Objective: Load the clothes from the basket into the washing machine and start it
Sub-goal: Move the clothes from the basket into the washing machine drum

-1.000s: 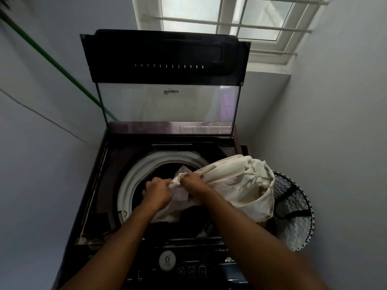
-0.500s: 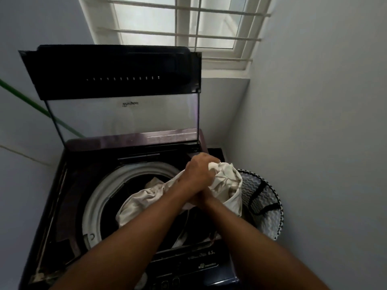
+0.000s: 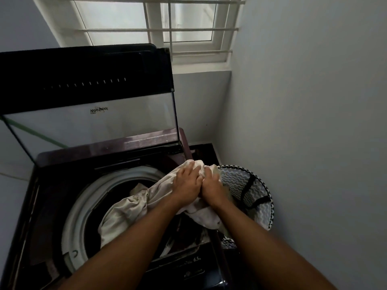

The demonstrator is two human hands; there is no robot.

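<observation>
Both grips hold the cloth: your left hand and right hand bunch its end over the washer's right edge, just beside the basket. The other end already hangs into the drum. Feed the bunch leftward, past the rim; keep trailing folds off the control panel.
</observation>
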